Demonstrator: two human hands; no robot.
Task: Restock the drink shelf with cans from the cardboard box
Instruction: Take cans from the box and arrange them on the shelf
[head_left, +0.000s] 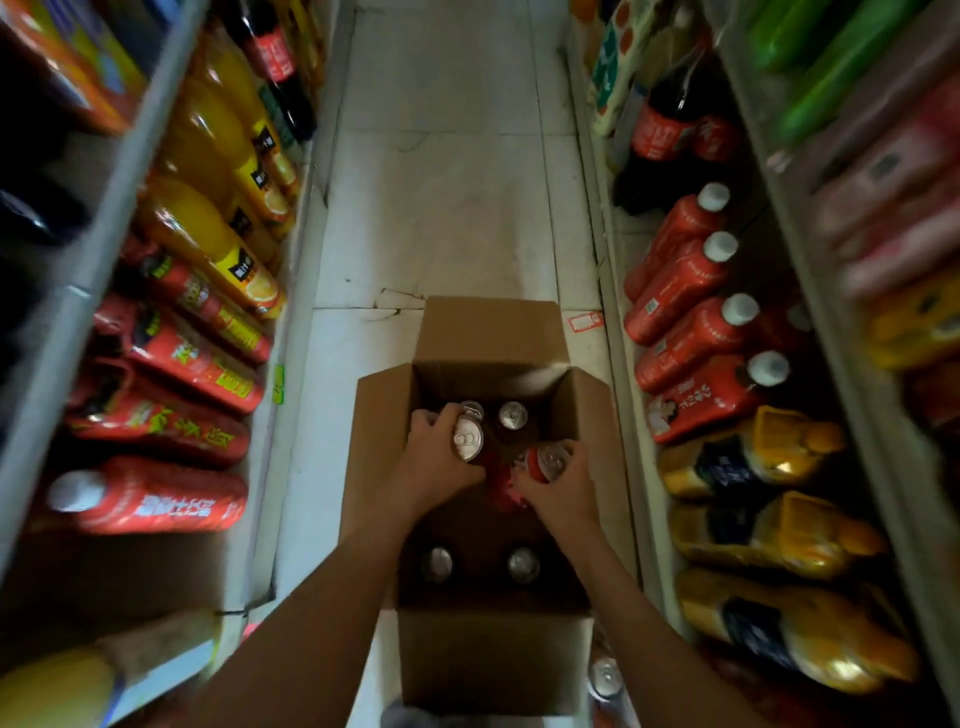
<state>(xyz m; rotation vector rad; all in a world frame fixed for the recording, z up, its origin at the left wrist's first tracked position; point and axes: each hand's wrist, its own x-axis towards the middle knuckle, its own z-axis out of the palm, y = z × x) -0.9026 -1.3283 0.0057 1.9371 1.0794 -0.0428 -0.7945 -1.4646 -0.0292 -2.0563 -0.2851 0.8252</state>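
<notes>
An open cardboard box (493, 654) stands on the aisle floor below me. Both my hands are inside it. My left hand (434, 460) grips a red can with a silver top (468, 440). My right hand (563, 486) grips another red can (545, 462), tilted towards the left. Loose cans stand in the box: two at the far end (513, 415) and two nearer me (436, 565), (523, 565). The cans' sides are mostly hidden in the dark box.
Shelves line both sides of the narrow white-tiled aisle (447, 208). Red and orange bottles (208, 374) fill the left shelf; cola, red and orange bottles (696, 332) fill the right one. One can (605, 678) stands on the floor right of the box.
</notes>
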